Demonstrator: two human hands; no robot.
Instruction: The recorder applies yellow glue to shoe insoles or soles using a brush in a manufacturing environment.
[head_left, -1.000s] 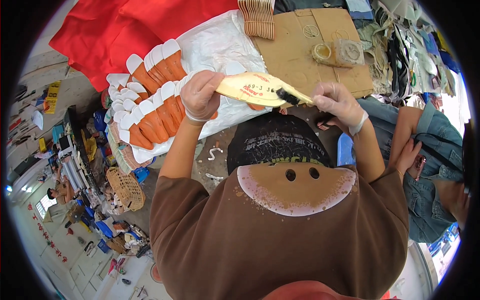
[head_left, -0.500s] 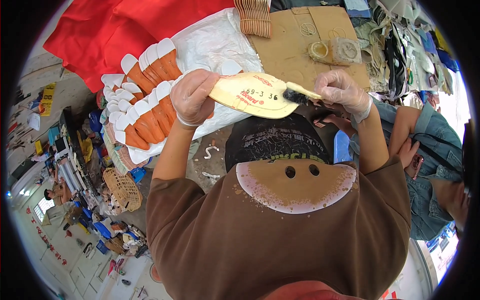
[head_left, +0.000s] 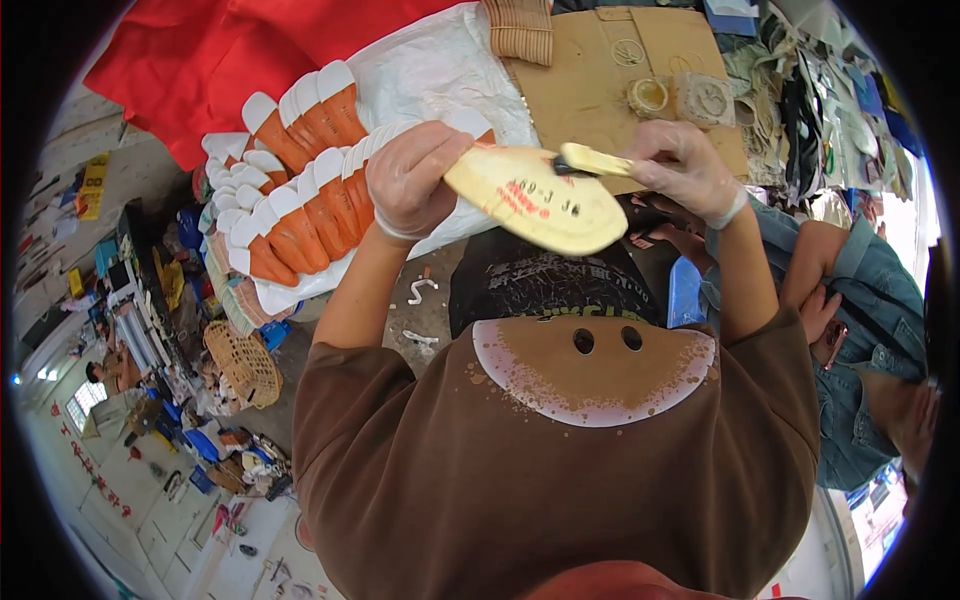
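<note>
In a thin clear glove, my left hand [head_left: 415, 180] grips one end of a pale yellow shoe insole [head_left: 535, 205], raised above the table's near edge with its printed face showing. My right hand [head_left: 690, 172], gloved too, pinches the pale handle of a small brush [head_left: 600, 161]. Its dark bristles touch or hover at the insole's upper edge; which of the two I cannot tell. Left of my left hand, rows of orange-brown pieces with white ends [head_left: 325, 215] overlap on a white plastic sheet [head_left: 430, 70].
Cardboard [head_left: 580, 95] covers the table beyond my hands, with a round jar [head_left: 648, 97] and a whitish block [head_left: 705, 100] on it. A striped stack [head_left: 520, 32] stands behind. Red cloth [head_left: 250, 50] lies far left. A person in denim [head_left: 870, 270] sits close on the right; a wicker basket [head_left: 240, 362] is lower left.
The insole has shifted slightly right and tilted, its far end from my left hand dropping lower. The brush has moved left and up, from that end to the insole's upper edge.
</note>
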